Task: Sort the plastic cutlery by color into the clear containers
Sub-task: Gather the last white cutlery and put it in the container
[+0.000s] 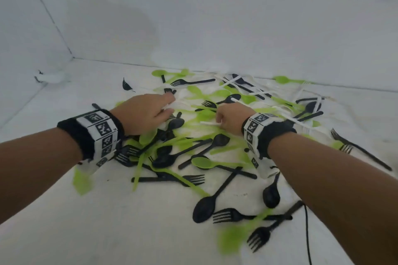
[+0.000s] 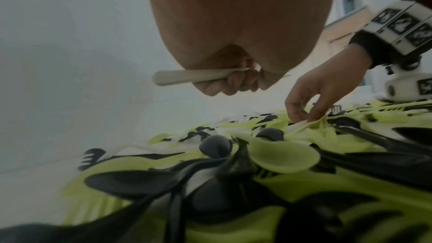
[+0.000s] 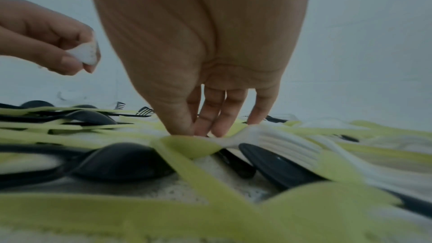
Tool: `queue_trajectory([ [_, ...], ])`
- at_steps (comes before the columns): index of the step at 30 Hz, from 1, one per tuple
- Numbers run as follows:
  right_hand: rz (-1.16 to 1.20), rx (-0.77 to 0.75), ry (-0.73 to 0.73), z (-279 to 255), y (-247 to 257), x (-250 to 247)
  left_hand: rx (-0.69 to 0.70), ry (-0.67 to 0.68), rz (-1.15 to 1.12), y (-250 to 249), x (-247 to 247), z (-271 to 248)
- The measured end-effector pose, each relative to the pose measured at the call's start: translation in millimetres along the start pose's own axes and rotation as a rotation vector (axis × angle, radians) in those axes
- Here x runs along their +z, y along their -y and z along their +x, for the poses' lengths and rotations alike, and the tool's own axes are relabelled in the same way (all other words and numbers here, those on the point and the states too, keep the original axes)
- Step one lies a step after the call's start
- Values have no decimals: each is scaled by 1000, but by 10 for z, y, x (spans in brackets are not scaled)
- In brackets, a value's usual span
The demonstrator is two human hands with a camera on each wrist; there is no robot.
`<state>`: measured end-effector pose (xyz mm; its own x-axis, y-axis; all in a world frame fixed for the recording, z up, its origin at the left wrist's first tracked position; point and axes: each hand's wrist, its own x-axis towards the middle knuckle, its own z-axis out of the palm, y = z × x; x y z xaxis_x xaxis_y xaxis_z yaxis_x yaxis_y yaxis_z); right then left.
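A person's left hand [image 2: 231,80] closes around a white utensil handle [image 2: 189,77] above a tangled heap of green, black and white plastic cutlery [image 1: 193,135] on a white desk [image 1: 107,221]. The right hand [image 3: 205,99] reaches down with its fingertips [image 3: 203,128] pinching a white fork [image 3: 275,139] pinned under a green handle [image 3: 187,145]. Pulling it free could drag neighbours off the desk. No clear containers are in view.
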<state>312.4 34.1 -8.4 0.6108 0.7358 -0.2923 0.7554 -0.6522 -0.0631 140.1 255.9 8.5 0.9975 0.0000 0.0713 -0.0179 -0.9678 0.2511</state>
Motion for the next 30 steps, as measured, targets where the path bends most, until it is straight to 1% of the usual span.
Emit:
queue_trajectory([
  [1,-25,37,-27,-16,32,-2,33,11,-5,31,-17,12],
  [3,-77,102,-135,-61,112,-5,84,26,-22,94,-59,29],
  [5,-85,133,-255,-124,214,-23,120,33,-49,166,-98,29],
  [6,-61,137,-289,-145,269,-39,128,39,-61,204,-113,19],
  [9,58,158,-321,-149,445,-117,140,52,-78,330,-159,-30],
  [11,146,172,-380,-144,592,-173,139,51,-74,408,-191,-68],
  [13,284,181,-436,-125,726,-222,112,52,-64,478,-222,-116],
  [15,407,166,-497,-63,850,-253,86,52,-46,552,-261,-180],
  [16,443,131,-519,-16,905,-251,78,47,-36,587,-281,-219],
  [18,548,51,-494,83,1035,-230,40,40,-24,684,-317,-311],
  [20,589,-12,-364,202,1147,-197,-11,42,-22,786,-341,-421],
  [21,539,-33,-297,248,1221,-196,-31,36,-22,835,-353,-481],
  [22,468,-46,-264,307,1289,-191,-47,25,-22,884,-370,-544],
  [24,351,-58,-251,415,1390,-183,-79,2,-16,983,-397,-663],
  [26,320,-76,-233,486,1445,-170,-107,-10,0,1085,-417,-772],
  [30,242,-39,-200,555,1455,-152,-107,-15,22,1232,-407,-922],
])
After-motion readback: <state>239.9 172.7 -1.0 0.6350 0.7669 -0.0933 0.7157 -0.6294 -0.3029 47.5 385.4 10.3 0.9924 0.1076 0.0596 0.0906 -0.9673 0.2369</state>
